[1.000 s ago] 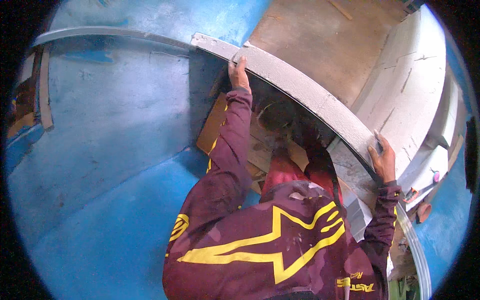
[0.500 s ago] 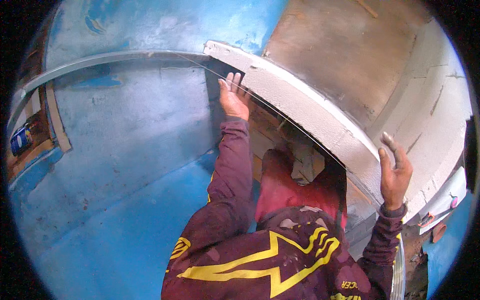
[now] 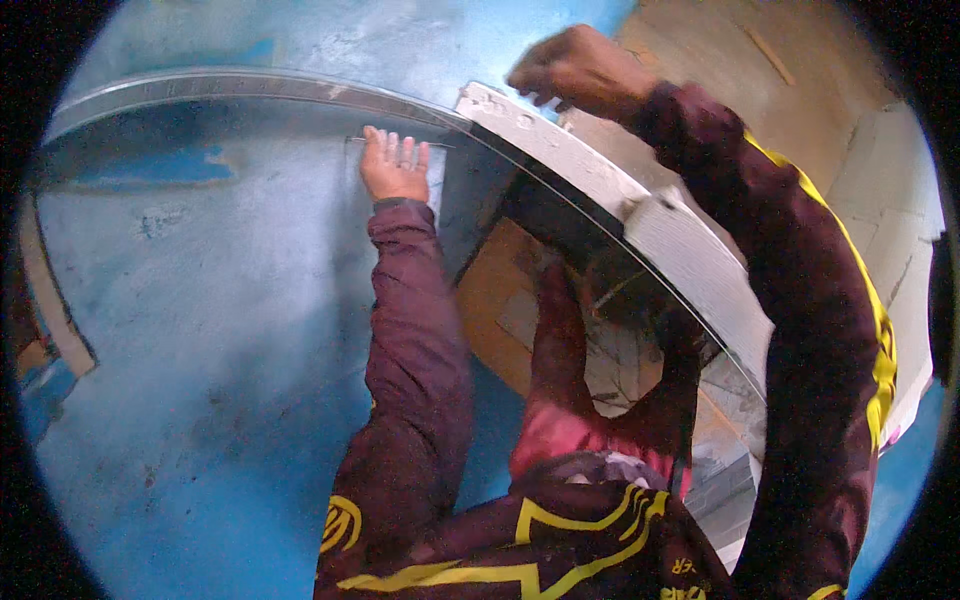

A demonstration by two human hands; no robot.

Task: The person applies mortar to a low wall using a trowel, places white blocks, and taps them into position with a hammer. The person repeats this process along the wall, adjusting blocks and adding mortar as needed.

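Observation:
My left hand (image 3: 396, 168) is raised palm up, fingers stretched and slightly apart, below a metal channel (image 3: 250, 84) along the blue wall. A thin dark line runs behind its fingers; I cannot tell whether it is a wire or a mark. My right hand (image 3: 585, 72) hangs over the far end of a row of pale lightweight blocks (image 3: 690, 250), its fingers loosely bent and nothing visible in them. A thin taut string (image 3: 560, 192) runs along the blocks' near edge, apart from both hands.
The blue-painted wall (image 3: 250, 290) fills the left side. Beyond the blocks lies a brown, dusty surface (image 3: 710, 90). More pale blocks (image 3: 905, 200) stand at the right. My legs (image 3: 560, 350) are below the block row, by a dark opening with loose boards.
My right hand has swung up and left across the blocks to their far end. My left hand has moved left, away from the string. The view has shifted slightly.

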